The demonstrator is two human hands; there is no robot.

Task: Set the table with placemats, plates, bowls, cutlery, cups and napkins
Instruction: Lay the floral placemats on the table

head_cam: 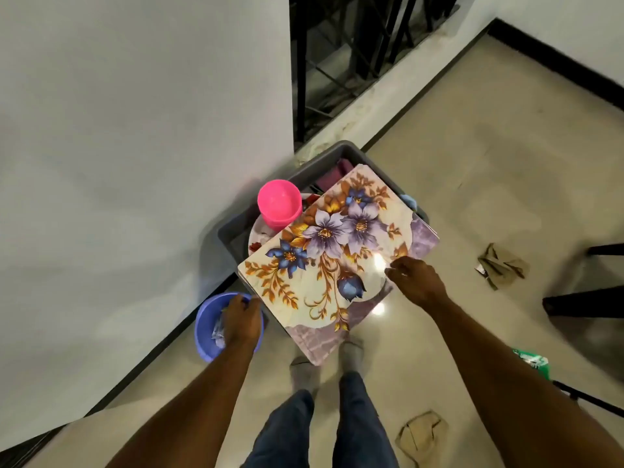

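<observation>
A grey bin (233, 231) stands on the floor by the wall. Across its top lies a floral placemat (334, 251) with purple and blue flowers. Pink cups (279, 204) stand stacked at the bin's left side, above a white plate (258, 233) that is mostly hidden. My left hand (241, 319) grips the rim of a blue bowl (206, 327) left of the bin, with something silvery inside the bowl. My right hand (417, 280) hovers at the placemat's right edge, fingers loosely curled, holding nothing.
A white wall (135, 130) runs along the left. A black metal grille (354, 45) is behind the bin. Crumpled brown papers (501, 268) lie on the beige floor. Dark chair legs (584, 302) stand at the right. My feet (327, 359) are just below the bin.
</observation>
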